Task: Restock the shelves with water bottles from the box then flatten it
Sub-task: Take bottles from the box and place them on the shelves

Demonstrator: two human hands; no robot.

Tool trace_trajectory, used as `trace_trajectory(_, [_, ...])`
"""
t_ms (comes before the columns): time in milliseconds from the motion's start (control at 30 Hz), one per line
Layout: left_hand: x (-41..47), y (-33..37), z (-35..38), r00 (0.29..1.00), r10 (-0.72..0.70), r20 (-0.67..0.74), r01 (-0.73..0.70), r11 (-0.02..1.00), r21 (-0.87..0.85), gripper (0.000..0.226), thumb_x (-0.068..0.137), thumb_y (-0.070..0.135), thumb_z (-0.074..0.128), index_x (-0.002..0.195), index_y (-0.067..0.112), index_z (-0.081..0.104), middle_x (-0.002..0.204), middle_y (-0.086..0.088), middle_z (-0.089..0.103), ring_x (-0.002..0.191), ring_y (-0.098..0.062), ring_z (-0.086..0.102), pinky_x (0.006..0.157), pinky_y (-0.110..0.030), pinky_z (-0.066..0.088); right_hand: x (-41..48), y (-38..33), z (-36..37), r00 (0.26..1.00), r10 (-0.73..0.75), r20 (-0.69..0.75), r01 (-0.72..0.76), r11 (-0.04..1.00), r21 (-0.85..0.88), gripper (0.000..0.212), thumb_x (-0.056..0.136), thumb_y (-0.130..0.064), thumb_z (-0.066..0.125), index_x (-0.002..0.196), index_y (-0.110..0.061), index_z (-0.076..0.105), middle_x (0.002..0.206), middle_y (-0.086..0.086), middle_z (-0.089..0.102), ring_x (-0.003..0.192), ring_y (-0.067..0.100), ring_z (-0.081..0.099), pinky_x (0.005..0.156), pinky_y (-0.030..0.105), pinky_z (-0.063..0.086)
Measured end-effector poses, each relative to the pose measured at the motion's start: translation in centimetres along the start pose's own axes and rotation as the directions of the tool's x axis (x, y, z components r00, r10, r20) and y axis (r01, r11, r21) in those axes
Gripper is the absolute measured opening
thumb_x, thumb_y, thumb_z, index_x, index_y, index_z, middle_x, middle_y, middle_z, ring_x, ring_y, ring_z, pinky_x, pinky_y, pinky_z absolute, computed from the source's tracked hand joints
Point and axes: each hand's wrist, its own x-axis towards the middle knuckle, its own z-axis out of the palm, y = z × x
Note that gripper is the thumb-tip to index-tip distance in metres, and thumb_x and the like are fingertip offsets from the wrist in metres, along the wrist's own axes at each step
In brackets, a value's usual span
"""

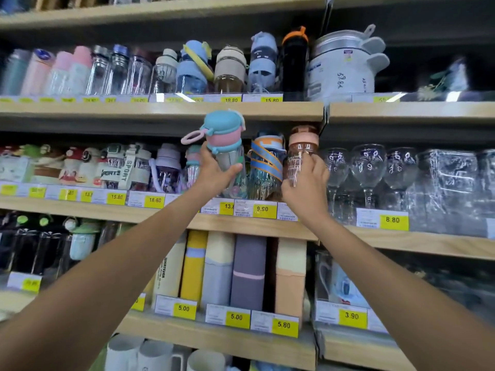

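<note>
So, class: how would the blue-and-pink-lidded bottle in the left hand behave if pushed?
The bottle looks clear and empty, so probably light. Its bulky lid suggests top-heavy, apt to tip. The smooth wall might slip in the left hand.

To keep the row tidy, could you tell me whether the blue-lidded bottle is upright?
The blue-lidded bottle is slightly tilted: gripped by the left hand, its lid leans left of its base.

Blue-lidded bottle (227, 153) tilted beside peach-lidded bottle (301, 153).
</note>
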Motion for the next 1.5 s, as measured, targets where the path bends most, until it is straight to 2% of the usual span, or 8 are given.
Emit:
trace_trajectory(167, [1.3, -1.3, 0.3, 0.995, -0.091, 0.032, 0.087, 0.992, 0.089, 0.091, 0.079, 0.03, 0.074, 0.139, 0.005, 0.01, 0.141, -0.014, 0.036, 0.127, -0.028, 0.043, 0.105, -0.037, 0.037, -0.2, 1.0, 0.8, 0.99, 0.107, 0.087, -0.113, 0.991, 0.065, 0.078, 0.085, -0.017, 0.06, 0.146, -0.001, 0.015, 0.15, 0.02, 0.017, 0.134, 0.04, 0.022, 0.111, 0.042, 0.022])
trace_trajectory(300, [1.0, -1.8, 0.5, 0.999, -0.046, -0.002, 0.046, 0.996, 0.08, 0.086, 0.08, 0.027, 0.073, 0.137, 0.008, 0.012, 0.137, -0.01, 0.041, 0.122, -0.025, 0.047, 0.096, -0.031, 0.04, 0.0, 1.7, 1.7, 0.985, 0.159, 0.07, -0.165, 0.982, 0.096, 0.086, 0.084, -0.018, 0.062, 0.149, -0.002, 0.007, 0.147, 0.019, 0.02, 0.134, 0.037, 0.022, 0.111, 0.041, 0.021])
trace_trajectory(567, [0.1, -2.9, 0.9, 0.973, -0.166, -0.16, 0.177, 0.983, 0.053, 0.086, 0.081, 0.038, 0.07, 0.139, 0.006, 0.014, 0.137, -0.01, 0.042, 0.123, -0.026, 0.045, 0.099, -0.035, 0.035, 0.3, 1.0, 2.9, 0.994, -0.044, -0.104, 0.038, 0.998, -0.051, 0.064, 0.084, -0.02, 0.059, 0.139, -0.001, 0.032, 0.145, 0.02, 0.029, 0.133, 0.038, 0.024, 0.111, 0.046, 0.026])
trace_trajectory(700, [1.4, -3.2, 0.4, 0.979, -0.183, -0.087, 0.189, 0.98, 0.058, 0.076, 0.077, 0.043, 0.073, 0.132, 0.013, 0.03, 0.112, 0.001, 0.051, 0.105, -0.018, 0.053, 0.089, -0.028, 0.039, 0.4, -0.7, 4.2, 0.986, -0.161, -0.053, 0.159, 0.987, -0.025, 0.07, 0.085, -0.024, 0.061, 0.144, -0.004, 0.028, 0.147, 0.017, 0.026, 0.134, 0.035, 0.025, 0.111, 0.039, 0.023])
trace_trajectory(1000, [4.5, -3.7, -0.2, 0.965, -0.213, 0.155, 0.188, 0.968, 0.166, 0.112, 0.039, 0.08, 0.074, 0.129, 0.019, 0.046, 0.12, 0.0, 0.062, 0.104, -0.018, 0.062, 0.094, -0.038, 0.051, 0.4, -0.9, 6.1, 0.98, -0.186, 0.068, 0.191, 0.977, -0.092, 0.073, 0.088, -0.028, 0.059, 0.148, -0.009, 0.022, 0.155, 0.02, 0.01, 0.137, 0.037, 0.016, 0.114, 0.041, 0.021])
trace_trajectory(1100, [4.1, -3.2, -0.2, 0.954, -0.252, 0.165, 0.217, 0.955, 0.203, 0.093, 0.067, 0.059, 0.075, 0.136, 0.011, 0.036, 0.125, -0.004, 0.053, 0.113, -0.02, 0.055, 0.092, -0.03, 0.043, 0.4, -0.9, 6.4, 0.978, -0.187, 0.092, 0.195, 0.977, -0.082, 0.07, 0.086, -0.022, 0.058, 0.147, -0.007, 0.025, 0.155, 0.021, 0.01, 0.137, 0.038, 0.016, 0.114, 0.041, 0.02])
trace_trajectory(1300, [4.7, -3.8, -0.2, 0.947, -0.224, 0.232, 0.178, 0.963, 0.202, 0.077, 0.081, 0.049, 0.066, 0.143, 0.018, 0.031, 0.138, -0.002, 0.044, 0.116, -0.024, 0.055, 0.087, -0.03, 0.041, 0.5, -1.0, 6.6, 0.977, -0.184, 0.11, 0.192, 0.979, -0.067, 0.061, 0.085, -0.016, 0.055, 0.141, -0.009, 0.032, 0.155, 0.018, 0.008, 0.137, 0.035, 0.016, 0.109, 0.042, 0.03])
trace_trajectory(1500, [4.2, -4.7, 0.0, 0.988, -0.123, 0.099, 0.104, 0.979, 0.176, 0.043, 0.081, 0.042, 0.068, 0.116, 0.021, 0.053, 0.097, 0.004, 0.063, 0.088, -0.015, 0.062, 0.064, -0.022, 0.043, 0.4, -0.8, 6.5, 0.976, -0.189, 0.108, 0.196, 0.979, -0.06, 0.061, 0.085, -0.015, 0.055, 0.141, -0.01, 0.031, 0.155, 0.016, 0.007, 0.136, 0.035, 0.016, 0.106, 0.041, 0.033])
